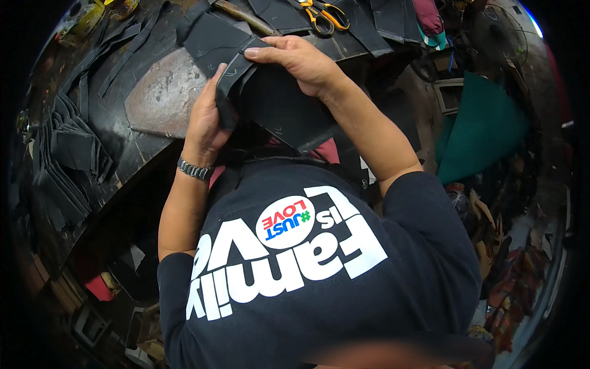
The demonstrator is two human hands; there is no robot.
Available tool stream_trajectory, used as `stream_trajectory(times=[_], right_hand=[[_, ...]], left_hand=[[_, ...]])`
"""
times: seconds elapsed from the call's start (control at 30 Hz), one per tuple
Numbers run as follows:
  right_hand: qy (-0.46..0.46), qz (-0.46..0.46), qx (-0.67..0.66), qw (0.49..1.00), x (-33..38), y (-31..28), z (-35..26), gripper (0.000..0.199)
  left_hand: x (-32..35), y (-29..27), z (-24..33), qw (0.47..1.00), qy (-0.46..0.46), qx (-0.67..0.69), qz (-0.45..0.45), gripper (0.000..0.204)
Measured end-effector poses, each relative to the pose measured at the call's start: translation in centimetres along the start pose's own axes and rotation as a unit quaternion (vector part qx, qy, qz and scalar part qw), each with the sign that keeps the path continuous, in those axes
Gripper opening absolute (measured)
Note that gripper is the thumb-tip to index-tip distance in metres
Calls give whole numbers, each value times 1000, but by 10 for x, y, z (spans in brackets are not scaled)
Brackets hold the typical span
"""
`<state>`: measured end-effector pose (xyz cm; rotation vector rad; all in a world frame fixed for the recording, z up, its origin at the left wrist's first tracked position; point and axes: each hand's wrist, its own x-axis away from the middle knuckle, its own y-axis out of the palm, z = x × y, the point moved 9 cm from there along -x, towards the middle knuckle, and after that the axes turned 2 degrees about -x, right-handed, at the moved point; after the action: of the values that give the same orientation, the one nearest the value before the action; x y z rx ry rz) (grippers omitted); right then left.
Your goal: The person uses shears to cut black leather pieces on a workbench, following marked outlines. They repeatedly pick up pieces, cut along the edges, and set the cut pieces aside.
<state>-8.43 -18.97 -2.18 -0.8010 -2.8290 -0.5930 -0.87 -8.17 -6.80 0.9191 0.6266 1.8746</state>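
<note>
Near the table's front edge, both hands grip a folded piece of black leather-like material with pale marks on it. Its lower edge is held by my left hand, thumb pointing up along the fold. My right hand pinches the top corner between thumb and fingers. Another black panel lies just beyond, partly behind the held piece. Below my hands, a larger black piece hangs down toward my lap; whether it joins the held piece, I cannot tell.
A worn flat slab rests on the dark table. Stacked black pieces lie to the left. Beyond my hands are a wooden handle and orange-handled scissors. A green sheet and a fan stand right.
</note>
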Motion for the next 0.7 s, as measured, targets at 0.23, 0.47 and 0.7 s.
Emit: stream_trajectory(times=[0.23,0.47,0.7], right_hand=[[117,-17,-124,985,-2,-13,18,23],[185,-32,-224,957,17,-25,36,25],[97,-3,-131,987,37,-63,35,20]], left_hand=[[12,-13,13,977,-80,-172,94,38],[5,-4,77,791,6,-608,-61,30],[-58,-13,130,529,326,-783,12,39]])
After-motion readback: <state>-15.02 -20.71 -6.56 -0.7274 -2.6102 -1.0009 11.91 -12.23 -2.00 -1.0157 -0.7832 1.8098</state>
